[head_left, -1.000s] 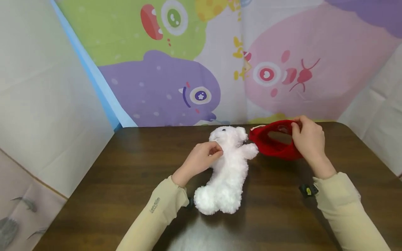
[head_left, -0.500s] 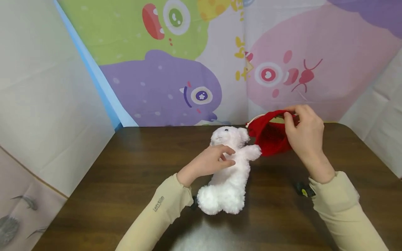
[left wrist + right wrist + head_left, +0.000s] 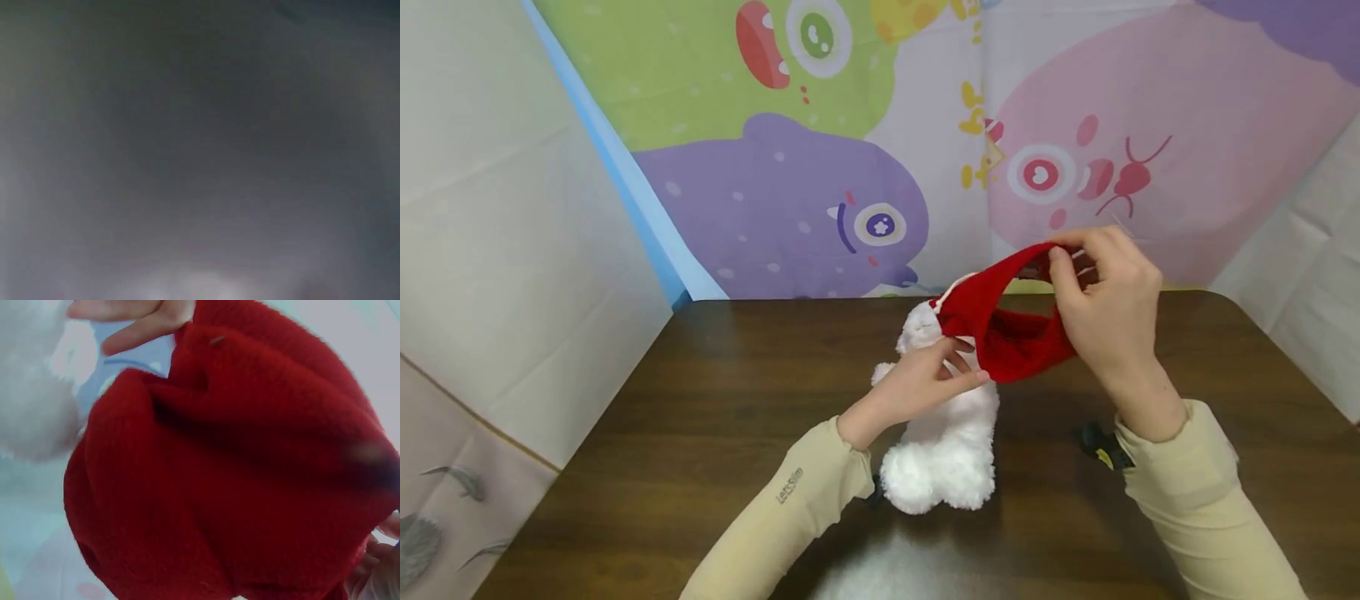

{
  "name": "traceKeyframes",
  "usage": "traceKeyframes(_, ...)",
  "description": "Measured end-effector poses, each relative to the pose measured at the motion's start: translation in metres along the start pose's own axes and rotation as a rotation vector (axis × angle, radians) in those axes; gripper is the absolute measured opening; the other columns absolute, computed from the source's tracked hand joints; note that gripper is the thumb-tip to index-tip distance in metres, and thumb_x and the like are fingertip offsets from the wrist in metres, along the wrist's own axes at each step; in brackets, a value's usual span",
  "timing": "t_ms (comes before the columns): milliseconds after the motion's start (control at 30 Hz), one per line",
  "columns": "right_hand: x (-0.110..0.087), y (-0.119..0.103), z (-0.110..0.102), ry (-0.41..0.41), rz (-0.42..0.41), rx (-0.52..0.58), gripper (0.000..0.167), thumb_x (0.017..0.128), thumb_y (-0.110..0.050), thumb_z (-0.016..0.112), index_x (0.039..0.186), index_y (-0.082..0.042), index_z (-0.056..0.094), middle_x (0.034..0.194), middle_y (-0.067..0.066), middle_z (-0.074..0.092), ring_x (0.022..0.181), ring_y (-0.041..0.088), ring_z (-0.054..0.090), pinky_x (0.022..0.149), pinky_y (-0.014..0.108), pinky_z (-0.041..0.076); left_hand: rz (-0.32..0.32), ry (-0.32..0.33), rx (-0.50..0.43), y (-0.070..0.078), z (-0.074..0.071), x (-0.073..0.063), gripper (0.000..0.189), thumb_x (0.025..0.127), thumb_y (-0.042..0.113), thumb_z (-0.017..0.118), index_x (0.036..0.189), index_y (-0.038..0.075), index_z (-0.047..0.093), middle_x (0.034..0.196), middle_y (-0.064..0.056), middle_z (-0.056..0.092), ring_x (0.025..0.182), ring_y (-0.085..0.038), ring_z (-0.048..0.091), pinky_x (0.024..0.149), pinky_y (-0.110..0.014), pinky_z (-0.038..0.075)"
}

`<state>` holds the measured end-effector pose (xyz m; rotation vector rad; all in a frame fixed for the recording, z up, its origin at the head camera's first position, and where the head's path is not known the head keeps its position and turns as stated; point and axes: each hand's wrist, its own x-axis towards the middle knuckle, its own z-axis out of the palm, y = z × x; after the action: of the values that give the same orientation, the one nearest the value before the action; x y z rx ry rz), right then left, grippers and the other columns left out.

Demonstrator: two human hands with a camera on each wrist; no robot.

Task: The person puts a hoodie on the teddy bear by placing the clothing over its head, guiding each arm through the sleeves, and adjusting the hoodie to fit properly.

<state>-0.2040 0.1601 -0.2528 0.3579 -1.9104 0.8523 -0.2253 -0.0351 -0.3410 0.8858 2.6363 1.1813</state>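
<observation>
A white plush toy (image 3: pixel 951 450) lies on its back on the table, its upper body partly hidden by a red fleece cloth piece (image 3: pixel 988 287) with a white cord. My right hand (image 3: pixel 1108 312) grips this cloth by its far right rim, so a wide loop gapes toward me. Over the toy's chest is my left hand (image 3: pixel 917 383), fingers spread and the thumb tip right at the cloth's lower edge. In the right wrist view the cloth (image 3: pixel 219 475) fills the middle, with straight left fingers (image 3: pixel 134 334) above it. The left wrist view is dark and blurred.
The dark wooden table (image 3: pixel 760 367) extends on both sides of the toy. Behind it hangs a cartoon-printed curtain (image 3: pixel 790 192), with pale side panels (image 3: pixel 497 208) left and right. A small black wrist device (image 3: pixel 1101 450) hangs below the right sleeve.
My right hand has lifted the red cloth and carried it left, over the toy's head and one arm. The left hand has shifted right and its fingers have spread toward the cloth.
</observation>
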Motion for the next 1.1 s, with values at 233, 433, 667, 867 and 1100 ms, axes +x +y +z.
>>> traceKeyframes(233,-0.006,-0.006,0.006,-0.057,-0.041,0.014,0.014,0.085,-0.012,0.058,0.090,-0.004,0.069,0.082,0.010,0.065,0.066,0.020,0.059,0.063,0.015,0.045,-0.084,0.066,0.012,0.005,-0.002,-0.004,0.038,0.087,0.048,0.051,0.096,0.011,0.057,0.080,0.005,0.062,0.067,-0.007,0.057,0.059,-0.022,0.046)
traceKeyframes(433,-0.012,0.002,0.012,-0.137,-0.058,-0.004,0.011,0.085,-0.009,0.062,0.093,-0.005,0.068,0.087,0.009,0.067,0.068,0.020,0.060,0.062,0.039,0.051,-0.046,0.230,0.049,0.007,-0.017,-0.007,0.024,0.092,0.029,0.049,0.088,0.009,0.061,0.063,0.001,0.057,0.052,-0.008,0.043,0.047,-0.021,0.035)
traceKeyframes(667,-0.017,0.009,0.016,-0.313,-0.184,0.040,0.013,0.081,-0.004,0.064,0.094,-0.006,0.066,0.086,0.007,0.064,0.076,0.018,0.058,0.070,0.038,0.051,-0.086,0.426,0.138,0.005,-0.032,-0.007,0.018,0.086,0.022,0.059,0.097,0.009,0.057,0.080,0.000,0.064,0.059,-0.010,0.055,0.050,-0.022,0.044)
traceKeyframes(867,-0.021,0.004,0.016,-0.582,-0.226,0.087,0.019,0.081,-0.004,0.065,0.100,-0.009,0.065,0.092,0.003,0.064,0.082,0.014,0.059,0.071,0.034,0.053,-0.027,0.467,0.217,0.001,-0.041,-0.002,0.012,0.082,0.009,0.058,0.094,0.009,0.059,0.098,-0.004,0.058,0.078,-0.016,0.055,0.068,-0.030,0.047)
traceKeyframes(1100,-0.020,0.003,0.013,-0.958,-0.116,-0.006,0.033,0.078,-0.003,0.065,0.110,-0.005,0.057,0.100,0.006,0.057,0.080,0.016,0.053,0.067,0.031,0.051,-0.012,0.444,0.199,-0.001,-0.052,-0.002,0.019,0.084,0.001,0.049,0.089,0.011,0.065,0.095,-0.002,0.062,0.072,-0.016,0.053,0.061,-0.026,0.047)
